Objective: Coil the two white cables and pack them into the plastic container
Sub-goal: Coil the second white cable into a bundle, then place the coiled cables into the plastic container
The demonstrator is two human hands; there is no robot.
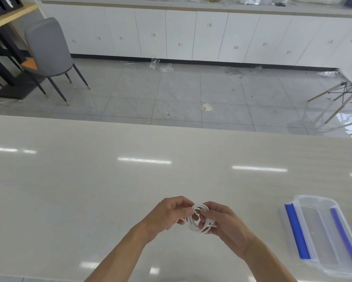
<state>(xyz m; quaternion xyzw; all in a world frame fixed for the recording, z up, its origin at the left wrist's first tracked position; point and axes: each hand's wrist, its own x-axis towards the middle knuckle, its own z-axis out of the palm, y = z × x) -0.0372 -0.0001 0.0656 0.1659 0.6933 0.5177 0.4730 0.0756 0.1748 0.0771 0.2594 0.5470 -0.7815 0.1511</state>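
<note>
A white cable [193,224], wound into a small coil, hangs between both hands a little above the pale table. My left hand [169,214] pinches the coil's upper left side. The coil's right side, with the cable end, is gripped by my right hand [222,220]. A clear plastic container [321,235] with blue clip strips lies on the table at the right, well apart from the hands. Only one coil shows; I cannot tell whether it holds one cable or two.
The glossy table [110,190] runs wide to the left and ahead of the hands; its far edge crosses the middle of the view. Beyond it lie a tiled floor, a grey chair [49,49] and white cabinets [191,35].
</note>
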